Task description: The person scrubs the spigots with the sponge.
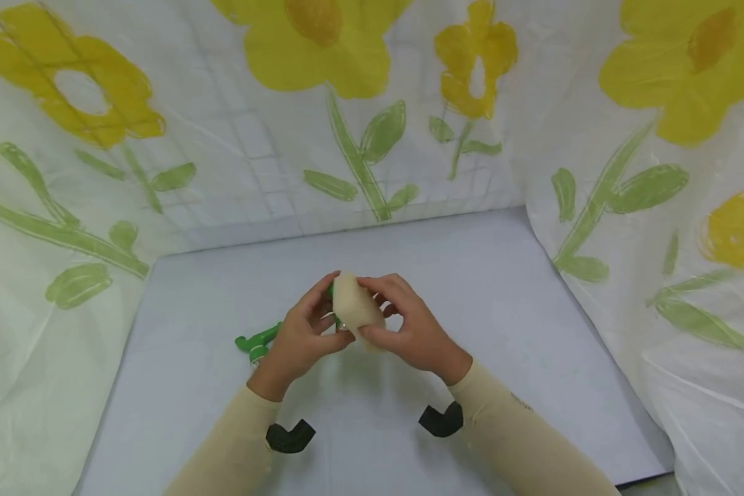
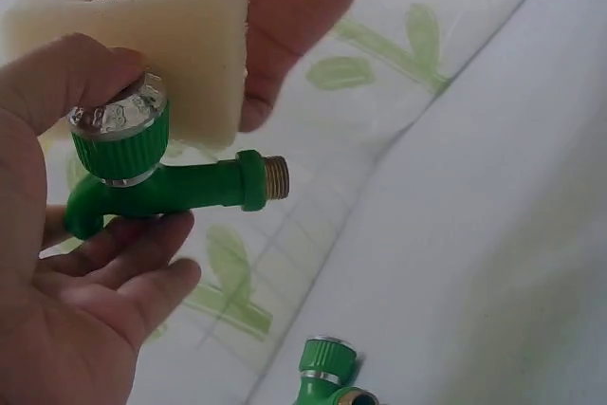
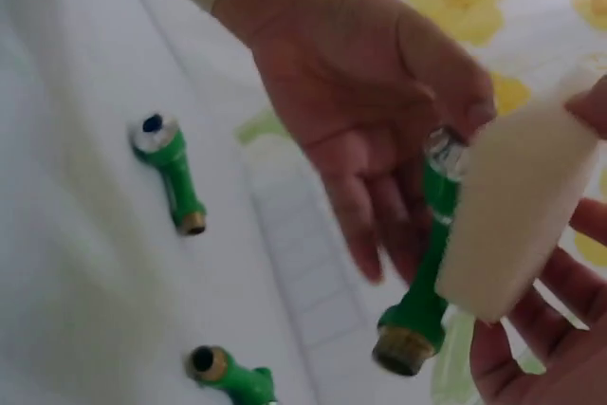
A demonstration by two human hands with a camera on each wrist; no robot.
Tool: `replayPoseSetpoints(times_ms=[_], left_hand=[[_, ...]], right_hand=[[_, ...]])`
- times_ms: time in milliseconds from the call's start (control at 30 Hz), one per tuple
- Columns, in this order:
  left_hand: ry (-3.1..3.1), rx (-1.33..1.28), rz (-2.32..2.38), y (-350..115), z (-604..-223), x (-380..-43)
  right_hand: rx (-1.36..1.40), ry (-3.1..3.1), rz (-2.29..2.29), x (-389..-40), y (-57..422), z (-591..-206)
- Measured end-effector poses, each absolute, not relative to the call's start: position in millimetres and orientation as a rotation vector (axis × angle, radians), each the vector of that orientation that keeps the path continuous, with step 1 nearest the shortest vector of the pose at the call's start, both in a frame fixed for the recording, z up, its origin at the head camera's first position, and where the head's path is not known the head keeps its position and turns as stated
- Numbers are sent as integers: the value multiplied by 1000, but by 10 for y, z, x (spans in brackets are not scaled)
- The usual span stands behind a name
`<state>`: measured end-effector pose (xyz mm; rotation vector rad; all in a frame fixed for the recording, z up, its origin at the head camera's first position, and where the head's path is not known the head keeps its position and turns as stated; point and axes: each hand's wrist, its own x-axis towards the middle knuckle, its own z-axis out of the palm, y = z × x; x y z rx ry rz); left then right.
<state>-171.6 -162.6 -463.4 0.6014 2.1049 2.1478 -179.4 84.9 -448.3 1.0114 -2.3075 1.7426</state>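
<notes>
My left hand point(image 1: 297, 341) pinches a green tap point(image 2: 190, 187) by its knob and body, thumb on the knob's silver cap and fingers under the body. In the left wrist view, the tap's brass threaded end points right. My right hand point(image 1: 418, 334) grips a cream sponge block point(image 1: 353, 300), thumb on the near side and fingers on the far side. In the right wrist view, the sponge point(image 3: 517, 206) is right beside the tap's knob and partly covers the tap. From the head view, the sponge hides most of the tap. Both hands are above the table.
Two more green taps lie on the white table point(image 1: 502, 296); the right wrist view shows one tap point(image 3: 180, 177) above another tap point(image 3: 237, 381). In the head view, one tap point(image 1: 260, 341) is partly behind my left wrist. A flower-printed curtain point(image 1: 223, 138) surrounds the table's back and sides.
</notes>
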Motion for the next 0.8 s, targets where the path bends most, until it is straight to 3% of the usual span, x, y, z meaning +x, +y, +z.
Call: replayPoseSetpoints(times_ms=[267, 467, 700, 800], left_hand=[[2011, 574, 2290, -1730, -4591, -1724], [2035, 721, 2138, -1675, -4630, -1714], [1911, 454, 2410, -1678, -4654, -1706], [1890, 481, 2404, -1649, -4674, -1709]], right_hand=[[1099, -2484, 1788, -1858, 960, -4564], [1123, -2412, 1788, -1873, 866, -4448], [1034, -2474, 1830, -1813, 867, -4578], [1021, -2393, 1851, -1818, 807, -4544]])
